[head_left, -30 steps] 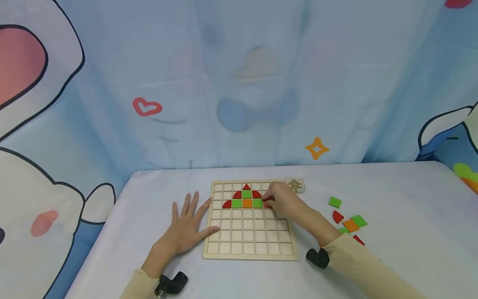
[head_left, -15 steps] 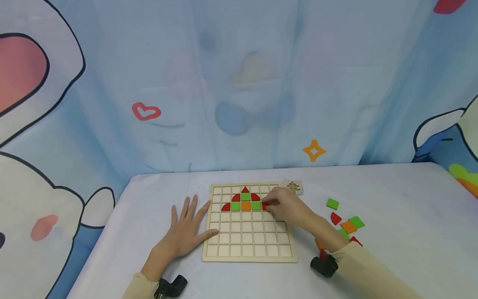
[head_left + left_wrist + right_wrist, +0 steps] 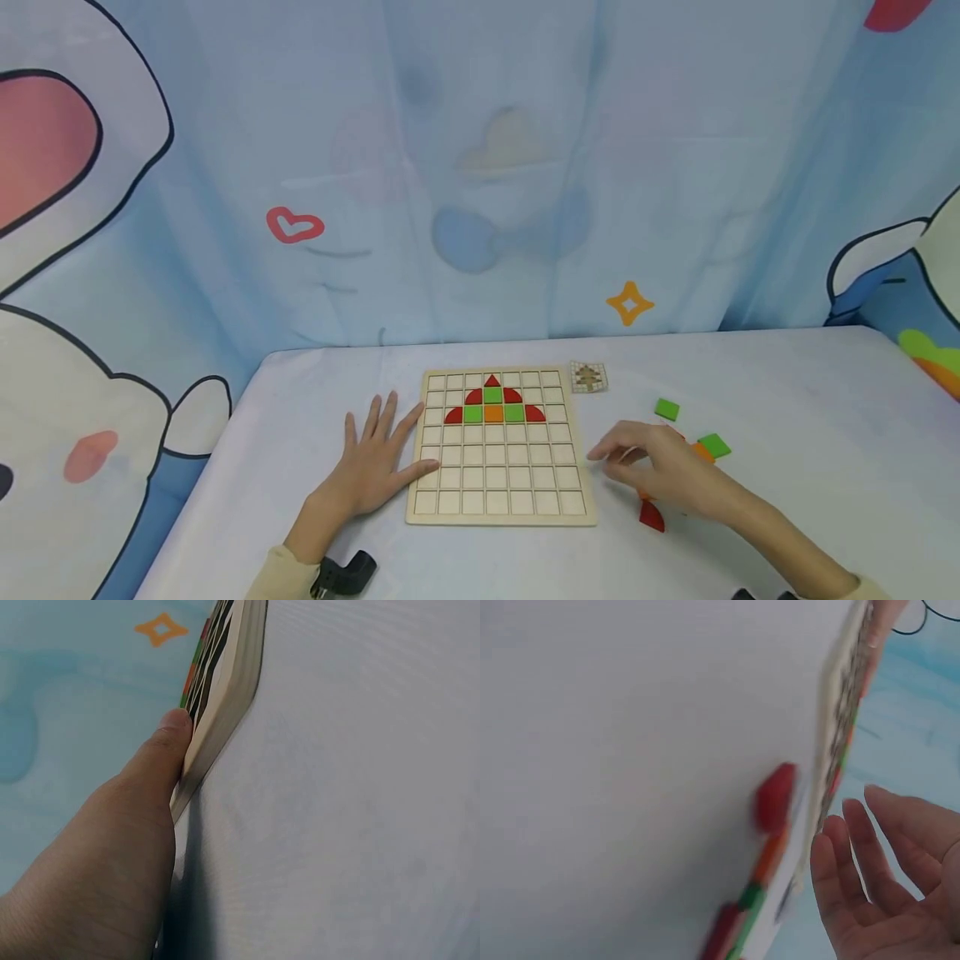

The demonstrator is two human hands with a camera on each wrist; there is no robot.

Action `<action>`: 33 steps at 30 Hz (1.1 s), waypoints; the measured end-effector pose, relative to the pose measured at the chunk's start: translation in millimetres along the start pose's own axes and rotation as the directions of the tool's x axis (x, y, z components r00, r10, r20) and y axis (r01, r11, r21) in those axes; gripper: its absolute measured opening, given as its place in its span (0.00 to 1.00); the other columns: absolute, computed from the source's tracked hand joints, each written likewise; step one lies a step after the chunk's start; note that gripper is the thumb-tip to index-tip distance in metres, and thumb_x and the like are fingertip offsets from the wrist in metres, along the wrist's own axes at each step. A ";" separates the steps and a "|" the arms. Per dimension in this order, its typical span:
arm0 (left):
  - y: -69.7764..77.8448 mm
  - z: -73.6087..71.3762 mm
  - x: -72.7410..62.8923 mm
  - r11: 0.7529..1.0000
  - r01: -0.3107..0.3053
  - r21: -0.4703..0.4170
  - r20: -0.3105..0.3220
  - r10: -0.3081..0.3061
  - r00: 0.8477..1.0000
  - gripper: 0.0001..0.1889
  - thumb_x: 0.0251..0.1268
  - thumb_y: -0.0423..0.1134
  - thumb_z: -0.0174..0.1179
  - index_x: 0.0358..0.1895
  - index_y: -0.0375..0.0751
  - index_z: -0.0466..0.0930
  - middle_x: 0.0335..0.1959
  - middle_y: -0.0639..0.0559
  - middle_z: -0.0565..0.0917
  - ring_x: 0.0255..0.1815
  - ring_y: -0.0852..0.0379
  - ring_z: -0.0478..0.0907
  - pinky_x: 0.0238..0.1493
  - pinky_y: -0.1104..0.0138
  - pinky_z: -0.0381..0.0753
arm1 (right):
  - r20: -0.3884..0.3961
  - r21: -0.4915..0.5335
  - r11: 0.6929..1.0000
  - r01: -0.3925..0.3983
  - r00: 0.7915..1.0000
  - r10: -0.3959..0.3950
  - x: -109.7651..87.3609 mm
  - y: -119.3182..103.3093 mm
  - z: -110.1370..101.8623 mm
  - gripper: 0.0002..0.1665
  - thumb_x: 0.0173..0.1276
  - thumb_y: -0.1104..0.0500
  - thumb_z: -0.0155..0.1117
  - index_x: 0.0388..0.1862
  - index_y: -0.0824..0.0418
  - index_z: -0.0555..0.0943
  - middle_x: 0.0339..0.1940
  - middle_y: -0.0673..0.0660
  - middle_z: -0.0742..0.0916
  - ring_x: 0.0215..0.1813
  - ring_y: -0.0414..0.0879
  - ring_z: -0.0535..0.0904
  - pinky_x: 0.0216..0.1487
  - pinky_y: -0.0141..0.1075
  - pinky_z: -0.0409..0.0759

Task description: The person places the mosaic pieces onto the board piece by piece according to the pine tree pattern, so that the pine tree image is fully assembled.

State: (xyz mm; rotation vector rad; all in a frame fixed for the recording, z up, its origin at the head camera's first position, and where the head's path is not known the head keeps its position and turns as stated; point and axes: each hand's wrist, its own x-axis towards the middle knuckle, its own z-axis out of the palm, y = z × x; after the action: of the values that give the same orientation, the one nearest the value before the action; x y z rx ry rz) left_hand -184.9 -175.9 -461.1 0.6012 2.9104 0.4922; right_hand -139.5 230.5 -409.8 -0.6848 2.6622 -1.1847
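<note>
Sleeve [image 3: 283, 573] and black wrist mount [image 3: 347, 575] sit closest to us, and from there the left hand [image 3: 367, 471] reaches out with fingers spread wide, gripping nothing, its thumb lying on the edge of the wooden grid board [image 3: 501, 523], so we'd guess it's just steadying things. On the other side of the board, the right hand [image 3: 660, 467] hangs near the edge with its fingers loosely bent and parted, and we can't spot any tile in it. Right by it on the white worktop [image 3: 825, 433] we've got the loose pieces: a dark red tile [image 3: 652, 516] nearest us, an orange tile [image 3: 702, 452] half hidden behind the hand, then two green tiles [image 3: 715, 445] a bit farther off. Up on the board, the top three rows carry a neat stepped shape: a red triangle [image 3: 491, 382] at the peak, green squares [image 3: 492, 395] and one orange square [image 3: 493, 413] inside, red rounded pieces [image 3: 535, 413] at the ends. We'd call this the gap between two placements, with the rows below unfilled. Next move, we reckon, calls for a light fingertip pinch on one thin tile, then lining it up squarely in a cell, checking the pattern card [image 3: 588, 377] just past the board's far corner. Behind everything hangs a blue cartoon curtain [image 3: 480, 292].
</note>
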 end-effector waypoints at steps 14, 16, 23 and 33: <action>-0.6 1.2 1.5 1.000 0.000 0.002 0.002 0.000 1.000 0.46 0.73 0.69 0.54 0.87 0.54 0.50 0.86 0.35 0.41 0.86 0.32 0.32 0.74 0.26 0.29 | 0.051 -0.217 0.962 0.164 0.986 -0.157 -58.1 38.7 -5.0 0.16 0.59 0.59 0.83 0.46 0.51 0.90 0.46 0.41 0.84 0.46 0.32 0.79 0.41 0.28 0.83; -0.9 1.7 1.8 1.000 -0.005 0.000 -0.001 0.005 1.000 0.46 0.73 0.69 0.54 0.87 0.54 0.50 0.86 0.35 0.41 0.86 0.32 0.32 0.74 0.26 0.29 | 0.059 -0.244 0.954 0.173 0.985 -0.163 -61.8 40.7 -3.6 0.16 0.58 0.59 0.83 0.46 0.53 0.91 0.47 0.44 0.83 0.46 0.33 0.78 0.41 0.28 0.83; -2.4 3.2 2.2 1.000 -0.002 0.011 -0.006 0.002 1.000 0.47 0.73 0.69 0.54 0.87 0.53 0.50 0.86 0.35 0.42 0.85 0.32 0.32 0.74 0.26 0.29 | 0.075 -0.233 0.966 0.110 0.993 -0.095 -61.6 38.3 -2.3 0.15 0.61 0.59 0.81 0.47 0.56 0.90 0.46 0.44 0.83 0.42 0.31 0.76 0.40 0.29 0.83; -0.8 2.0 0.8 1.000 0.004 -0.001 -0.012 -0.004 1.000 0.46 0.73 0.69 0.54 0.86 0.53 0.52 0.86 0.35 0.42 0.86 0.32 0.32 0.74 0.27 0.29 | 0.117 -0.217 0.975 -0.036 0.991 0.062 -41.0 23.6 -5.1 0.10 0.59 0.63 0.82 0.40 0.61 0.92 0.36 0.41 0.81 0.32 0.29 0.74 0.33 0.28 0.81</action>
State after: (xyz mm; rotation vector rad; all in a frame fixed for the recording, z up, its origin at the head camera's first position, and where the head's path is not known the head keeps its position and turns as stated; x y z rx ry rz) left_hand -185.5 -175.7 -463.3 0.5949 2.9212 0.4989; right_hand -113.0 266.8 -425.6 -0.6945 2.7092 -0.8210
